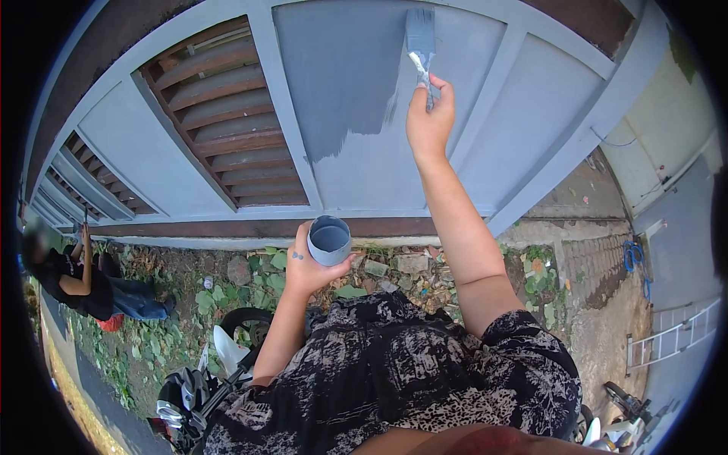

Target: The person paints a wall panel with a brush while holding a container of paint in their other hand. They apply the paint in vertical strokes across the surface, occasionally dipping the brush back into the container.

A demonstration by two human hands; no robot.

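My right hand (430,121) is closed round the handle of a paintbrush (420,34), its bristles coated grey and laid against the upper part of a wall panel (364,178). Darker grey paint (334,76) covers the panel's left and upper area, with a ragged lower edge; the rest is lighter grey. Lower down, my left hand (303,269) grips a paint cup (329,241) from the side. Grey paint coats the inside of the cup, which is tilted so its opening shows. Some paint marks the back of that hand.
Brown louvred slats (227,114) stand left of the panel. At far left another person (72,280) works at the wall. Plants and rubble (379,265) line its foot. A motorbike (220,364) is close at my left; a ladder (675,334) lies at the right.
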